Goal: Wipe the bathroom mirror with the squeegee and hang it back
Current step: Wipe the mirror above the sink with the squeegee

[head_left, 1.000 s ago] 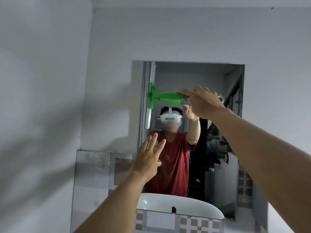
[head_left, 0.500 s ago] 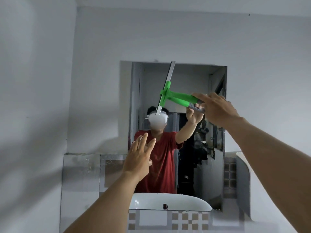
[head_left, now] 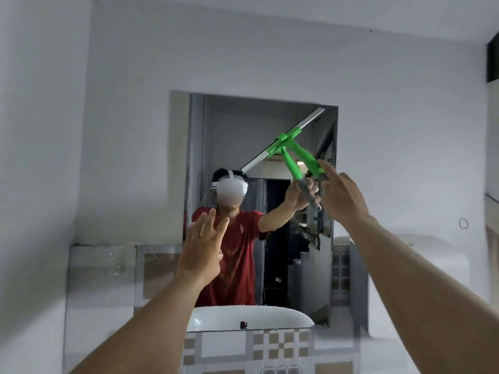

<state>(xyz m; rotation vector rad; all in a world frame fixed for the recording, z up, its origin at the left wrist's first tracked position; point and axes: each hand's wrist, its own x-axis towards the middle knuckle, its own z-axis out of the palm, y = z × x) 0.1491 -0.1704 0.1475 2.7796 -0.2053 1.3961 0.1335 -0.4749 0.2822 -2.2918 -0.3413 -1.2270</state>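
We hold the squeegee (head_left: pixel 302 151) in our right hand (head_left: pixel 341 195), fingers closed round its handle: bright green shaft, grey grip, long metal blade tilted diagonally against the upper right of the mirror (head_left: pixel 229 125). Our left hand (head_left: pixel 201 252) is raised, fingers spread, holding nothing.

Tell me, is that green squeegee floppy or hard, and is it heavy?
Probably stiff: the squeegee keeps its long blade straight while tilted against the mirror. Likely light, since the right hand alone holds it high by the handle's end. The blade's edge may bend slightly, but that cannot be seen here.
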